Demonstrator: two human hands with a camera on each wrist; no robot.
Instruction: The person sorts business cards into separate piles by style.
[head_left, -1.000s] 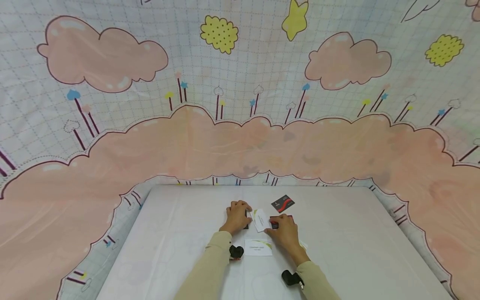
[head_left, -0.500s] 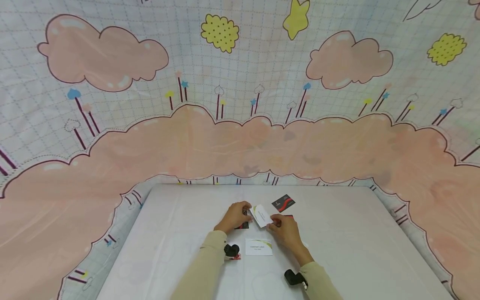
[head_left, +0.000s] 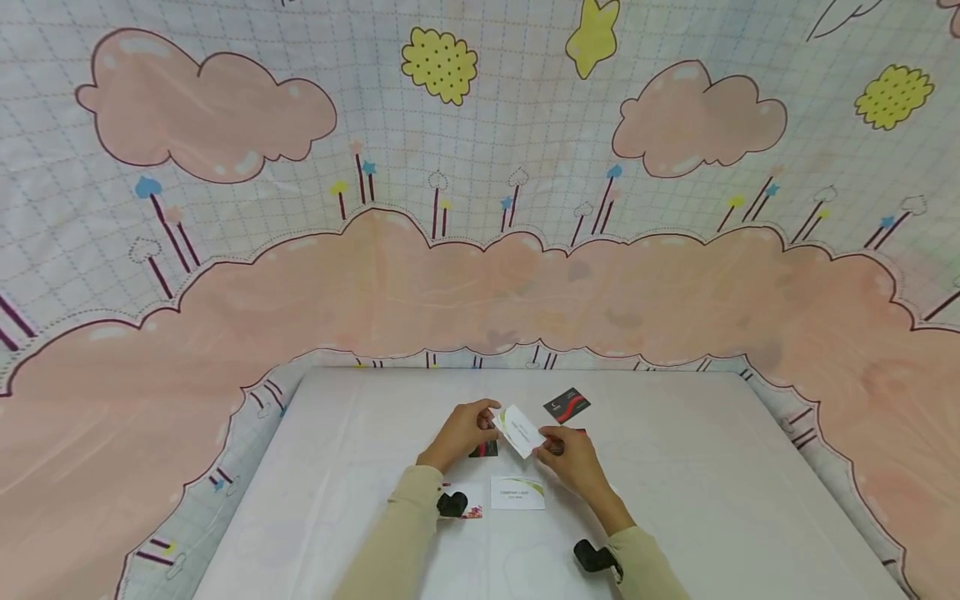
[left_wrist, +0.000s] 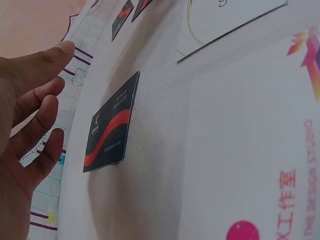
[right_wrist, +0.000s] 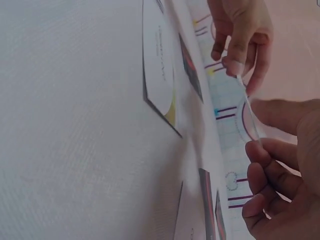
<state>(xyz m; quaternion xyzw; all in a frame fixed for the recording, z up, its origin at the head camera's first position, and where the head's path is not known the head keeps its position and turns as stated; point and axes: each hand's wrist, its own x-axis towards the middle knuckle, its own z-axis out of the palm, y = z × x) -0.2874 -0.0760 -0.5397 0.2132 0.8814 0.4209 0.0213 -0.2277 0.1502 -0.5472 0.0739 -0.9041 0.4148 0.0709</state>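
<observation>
Leftmost, low beside the left sleeve: a pink-printed card [head_left: 468, 511] flat on the table [head_left: 337, 467], partly hidden by the wrist camera. Up from there, left hand [head_left: 459, 433], fingers curled, thumb and fingertips pinching the far-left corner of a white card with a green swoosh [head_left: 519, 430]. Under that hand, flat on the cloth, a black-and-red card [left_wrist: 110, 125], seen close from the left wrist and not touched by the fingers [left_wrist: 47, 107] spread above it. Held clear of the table between both hands, tilted, the white card; edge-on from the right wrist, a thin line [right_wrist: 248, 111] between two sets of fingertips. Directly below it, nearer the body, a second white card printed with a company logo [head_left: 517, 493], lying flat between the two forearms. Right of the held card, right hand [head_left: 570, 457], thumb and forefinger pinching the near-right corner, remaining fingers loosely curled. Beyond the right hand, well apart from both, another dark card with a red wave [head_left: 566, 406]. Behind it all, a cloud-patterned backdrop [head_left: 480, 250].
</observation>
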